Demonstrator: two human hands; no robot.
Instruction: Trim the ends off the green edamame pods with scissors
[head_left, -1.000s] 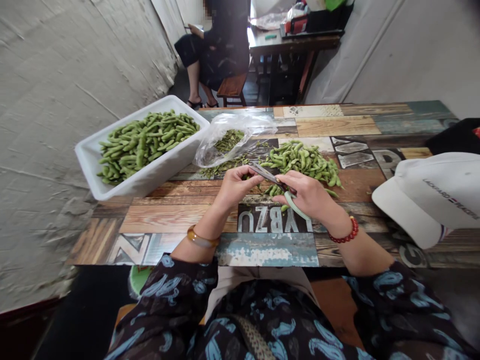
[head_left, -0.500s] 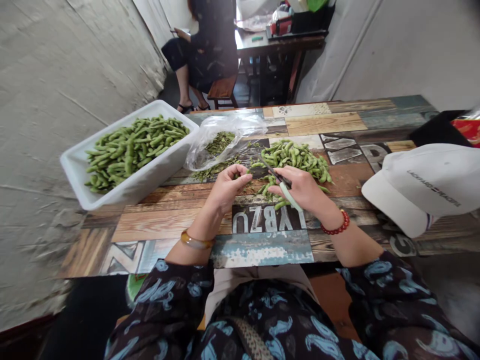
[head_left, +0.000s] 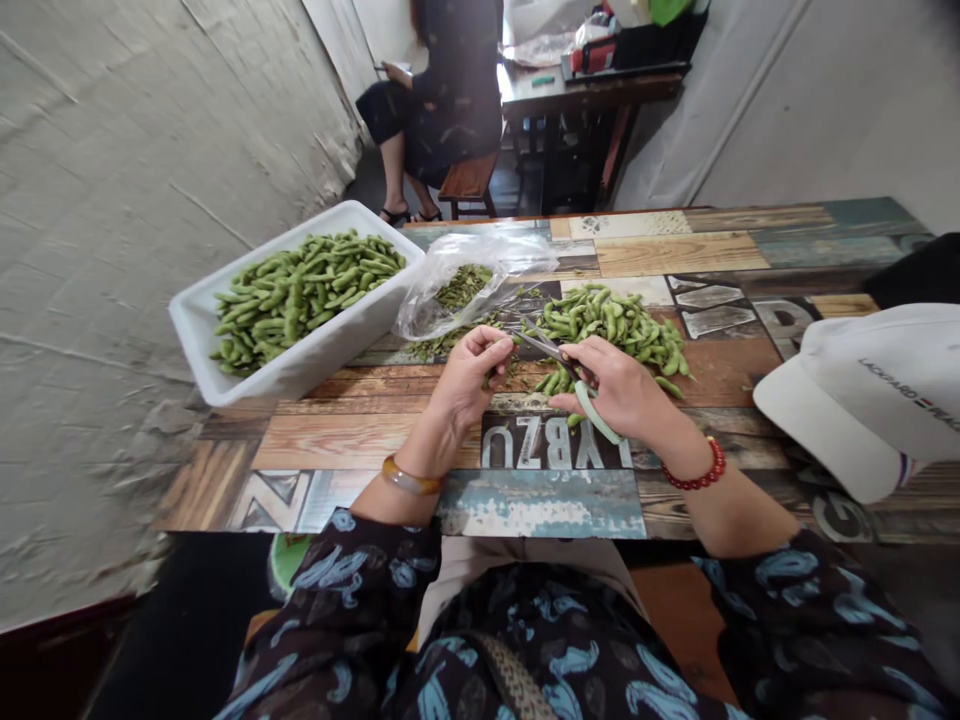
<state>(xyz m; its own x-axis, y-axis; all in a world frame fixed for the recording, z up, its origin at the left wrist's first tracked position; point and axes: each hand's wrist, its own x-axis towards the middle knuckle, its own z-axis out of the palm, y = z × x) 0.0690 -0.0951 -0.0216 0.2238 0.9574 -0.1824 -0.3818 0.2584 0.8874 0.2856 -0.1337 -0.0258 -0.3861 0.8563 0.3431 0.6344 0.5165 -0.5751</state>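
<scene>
My left hand [head_left: 476,372] is closed around a green edamame pod, mostly hidden by the fingers. In my right hand [head_left: 619,385] is a pair of scissors [head_left: 592,412] with pale green handles, the blades pointing left toward the pod at my left fingertips. A loose heap of edamame pods [head_left: 619,322] lies on the table just beyond my right hand. Past my left hand, a clear plastic bag [head_left: 424,312] holds small green trimmings [head_left: 463,288], and more scraps are scattered beside its mouth.
A white plastic tub [head_left: 330,345] full of pods stands at the left of the patterned table [head_left: 532,500]. On the right lies a white cap [head_left: 862,390]. Across the table a person [head_left: 450,90] sits on a wooden stool [head_left: 469,178], near another table [head_left: 600,92].
The view has swung slightly left, so the scene sits further right. The scissor blades have come closer to my left fingertips, and the scissors look more widely opened.
</scene>
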